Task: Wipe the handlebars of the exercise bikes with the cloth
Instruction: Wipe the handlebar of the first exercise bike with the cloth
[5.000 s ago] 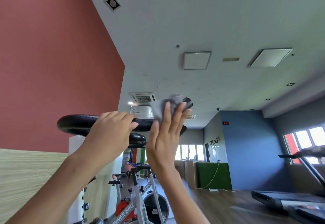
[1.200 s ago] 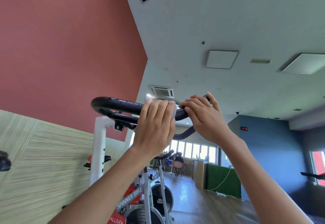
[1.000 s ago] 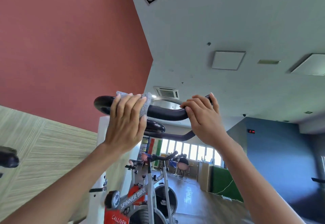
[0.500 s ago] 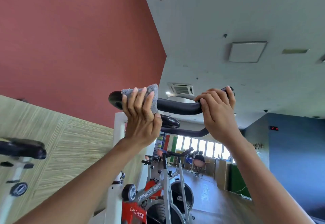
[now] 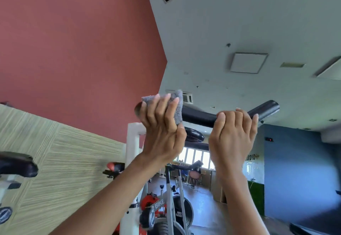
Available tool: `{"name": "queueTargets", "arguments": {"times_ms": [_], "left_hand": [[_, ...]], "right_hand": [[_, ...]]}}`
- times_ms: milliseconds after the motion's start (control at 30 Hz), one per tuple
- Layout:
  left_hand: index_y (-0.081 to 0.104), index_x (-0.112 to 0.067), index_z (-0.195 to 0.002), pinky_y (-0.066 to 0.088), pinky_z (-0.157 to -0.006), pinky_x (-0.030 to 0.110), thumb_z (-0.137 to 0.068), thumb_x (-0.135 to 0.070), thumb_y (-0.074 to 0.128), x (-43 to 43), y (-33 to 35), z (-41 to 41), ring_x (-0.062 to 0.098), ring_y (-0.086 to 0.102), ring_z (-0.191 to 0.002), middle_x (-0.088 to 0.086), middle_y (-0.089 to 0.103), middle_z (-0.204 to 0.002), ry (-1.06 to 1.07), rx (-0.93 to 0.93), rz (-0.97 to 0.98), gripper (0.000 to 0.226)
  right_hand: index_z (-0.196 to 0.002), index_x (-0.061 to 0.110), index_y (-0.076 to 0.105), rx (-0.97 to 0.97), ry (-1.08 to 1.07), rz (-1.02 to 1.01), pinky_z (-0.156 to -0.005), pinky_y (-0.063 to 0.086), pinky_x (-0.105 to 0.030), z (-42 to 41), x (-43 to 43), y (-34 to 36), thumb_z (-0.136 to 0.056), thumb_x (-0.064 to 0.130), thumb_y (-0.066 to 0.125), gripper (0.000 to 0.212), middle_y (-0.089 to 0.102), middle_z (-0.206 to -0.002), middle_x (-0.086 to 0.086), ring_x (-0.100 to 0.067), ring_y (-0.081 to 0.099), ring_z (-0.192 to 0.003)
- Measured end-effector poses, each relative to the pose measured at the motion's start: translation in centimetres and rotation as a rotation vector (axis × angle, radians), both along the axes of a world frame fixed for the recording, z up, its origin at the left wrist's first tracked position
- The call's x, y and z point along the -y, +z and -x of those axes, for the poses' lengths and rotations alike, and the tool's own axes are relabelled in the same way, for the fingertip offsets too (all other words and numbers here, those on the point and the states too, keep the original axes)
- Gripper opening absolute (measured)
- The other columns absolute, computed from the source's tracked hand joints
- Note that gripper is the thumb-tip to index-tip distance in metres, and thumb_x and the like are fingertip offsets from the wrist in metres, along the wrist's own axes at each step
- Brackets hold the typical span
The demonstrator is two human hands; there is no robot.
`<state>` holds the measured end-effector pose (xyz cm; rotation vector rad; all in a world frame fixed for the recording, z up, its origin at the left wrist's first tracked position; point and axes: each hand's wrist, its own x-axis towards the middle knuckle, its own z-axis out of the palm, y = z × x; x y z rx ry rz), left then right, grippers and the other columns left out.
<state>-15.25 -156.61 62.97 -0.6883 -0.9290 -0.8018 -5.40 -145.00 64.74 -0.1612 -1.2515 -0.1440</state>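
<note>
The left hand (image 5: 162, 129) grips the grey cloth (image 5: 178, 103), wrapped over the handlebar (image 5: 199, 116). Over the last second the cloth has travelled from the bar's middle to its left end. The right hand (image 5: 232, 135) clasps the bare bar near its right end. The left half is probably wiped; the section under the right hand remains.

Cannot see the bar (image 5: 199, 117) where the cloth (image 5: 178, 103) and left hand (image 5: 162, 129) wrap its left part, nor under the right hand (image 5: 232, 135). Cannot see either palm. Can barely make out another bike (image 5: 16, 166), blurred and cut by the left edge. Cannot make out the far-off seated person (image 5: 196, 168): too small.
</note>
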Motion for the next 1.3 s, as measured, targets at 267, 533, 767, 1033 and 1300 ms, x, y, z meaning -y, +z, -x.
{"name": "queueTargets", "arguments": {"times_ms": [267,533,767,1033,1300], "left_hand": [[0.032,-0.011,-0.131,0.027,-0.109,0.058,-0.093,-0.027,0.032,0.4,1.0,4.2,0.03,0.03,-0.131,0.008,0.032,-0.138,-0.494,-0.084,-0.27,0.042],[0.035,-0.014,-0.132,0.025,-0.107,0.062,-0.084,-0.025,0.036,-1.0,1.2,2.3,0.029,0.028,-0.133,0.005,0.036,-0.138,-0.571,-0.164,-0.25,0.049],[0.022,-0.028,-0.137,0.029,-0.112,0.055,-0.074,-0.027,0.035,-2.6,1.3,6.2,0.032,0.031,-0.135,0.011,0.028,-0.143,-1.386,0.16,-0.359,0.064],[0.027,-0.018,-0.136,0.03,-0.107,0.062,-0.08,-0.018,0.037,-3.1,2.4,5.4,0.043,0.032,-0.132,0.02,0.026,-0.142,-1.162,-0.052,-0.401,0.058],[0.028,-0.02,-0.138,0.028,-0.109,0.061,-0.076,-0.018,0.036,-2.4,2.2,3.4,0.038,0.03,-0.132,0.012,0.024,-0.142,-1.273,-0.081,-0.41,0.063]], "right_hand": [[-0.09,0.011,0.06,-0.027,-0.11,0.006,-0.118,0.018,-0.042,-0.4,0.8,-0.1,-0.098,0.028,0.023,0.041,0.061,-0.093,-0.008,-0.026,0.045,-0.106],[-0.092,0.009,0.06,-0.118,-0.134,0.018,-0.115,0.023,-0.048,1.2,2.1,-0.4,-0.098,0.028,0.021,0.044,0.062,-0.094,-0.015,-0.032,0.046,-0.102],[-0.097,0.009,0.062,-0.092,-0.104,0.014,-0.105,0.032,-0.058,1.3,3.0,-0.7,-0.097,0.032,0.02,0.048,0.063,-0.097,-0.013,-0.032,0.047,-0.102],[-0.099,0.007,0.059,-0.107,-0.073,0.054,-0.108,0.028,-0.057,1.8,3.1,-0.8,-0.096,0.031,0.018,0.047,0.059,-0.099,-0.013,-0.024,0.038,-0.103],[-0.099,0.01,0.056,-0.099,-0.053,0.037,-0.112,0.023,-0.056,1.9,2.7,-0.8,-0.098,0.032,0.018,0.044,0.053,-0.1,-0.009,-0.023,0.034,-0.105]]}}
